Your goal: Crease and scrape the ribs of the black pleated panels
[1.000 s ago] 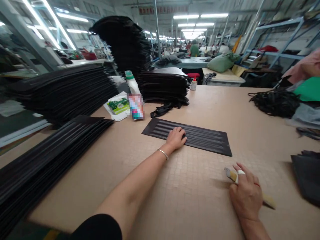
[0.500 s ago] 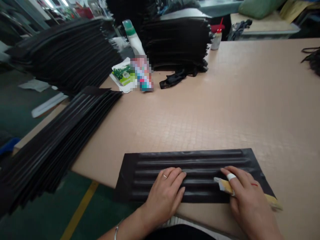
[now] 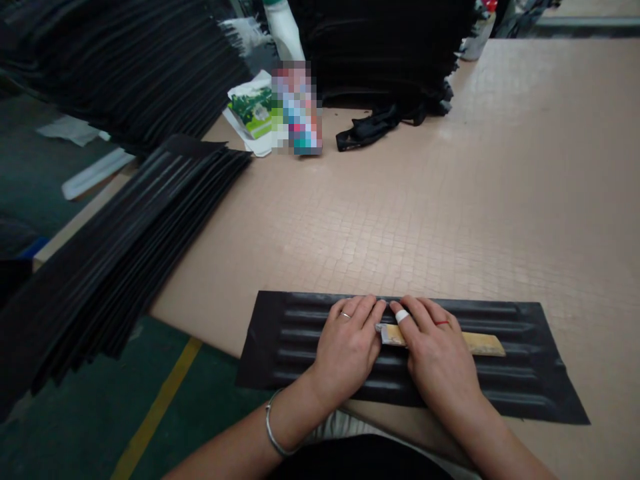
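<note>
A black panel (image 3: 500, 390) with long raised ridges lies in front of me at the table's near edge. My left hand (image 3: 347, 347) rests on the middle of it, fingers stretched flat towards its far edge. Close beside it is my right hand (image 3: 435, 347), fingers bent over the panel and thumb side towards my left hand. Under that palm it holds a flat yellow stick-like tool (image 3: 483, 344) with a greyish tip; the tool's middle is hidden by the hand. White tape wraps the right index finger.
On the left, a fanned pile of black panels (image 3: 135, 240) overhangs the table edge. Taller black stacks (image 3: 385, 53) stand at the back. Near them are a white bottle (image 3: 286, 30), a green-white packet (image 3: 255, 113), a black strap (image 3: 370, 128) and a red-capped bottle (image 3: 477, 37).
My right hand has moved left and away from me with the yellow tool, up beside my left hand. My left hand has slid towards the panel's far edge. The view has tipped down.
</note>
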`<state>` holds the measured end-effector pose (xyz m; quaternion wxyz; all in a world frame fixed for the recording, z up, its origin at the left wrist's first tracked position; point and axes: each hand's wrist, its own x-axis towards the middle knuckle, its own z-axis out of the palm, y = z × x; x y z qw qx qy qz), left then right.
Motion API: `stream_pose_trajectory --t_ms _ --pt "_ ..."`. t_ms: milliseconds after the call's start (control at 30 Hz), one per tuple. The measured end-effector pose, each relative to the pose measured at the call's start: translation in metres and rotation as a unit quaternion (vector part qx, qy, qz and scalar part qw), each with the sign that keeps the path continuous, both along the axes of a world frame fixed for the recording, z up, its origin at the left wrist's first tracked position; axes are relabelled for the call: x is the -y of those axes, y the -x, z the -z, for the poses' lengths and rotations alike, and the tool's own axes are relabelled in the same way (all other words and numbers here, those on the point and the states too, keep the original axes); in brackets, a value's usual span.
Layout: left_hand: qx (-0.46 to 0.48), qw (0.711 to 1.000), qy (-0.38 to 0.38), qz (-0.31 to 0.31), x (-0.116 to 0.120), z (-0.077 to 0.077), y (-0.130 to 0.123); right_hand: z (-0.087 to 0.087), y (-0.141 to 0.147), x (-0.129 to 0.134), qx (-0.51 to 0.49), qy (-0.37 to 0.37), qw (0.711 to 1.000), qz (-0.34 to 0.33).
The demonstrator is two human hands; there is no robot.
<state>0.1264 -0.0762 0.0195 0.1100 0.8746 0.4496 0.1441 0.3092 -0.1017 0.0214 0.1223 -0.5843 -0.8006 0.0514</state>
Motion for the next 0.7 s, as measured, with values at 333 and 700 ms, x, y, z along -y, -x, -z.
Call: stream_pose_trajectory --t_ms 333,700 --pt "-0.012 0.997 -0.075 0.001 -0.009 0.006 0.010 0.001 -0.005 -0.010 0.045 -0.024 0.999 0.012" --pt "-0.068 0.989 -0.128 -0.039 -0.008 0.006 0.090 0.009 -0.118 0.009 0.086 -0.041 0.994 0.056"
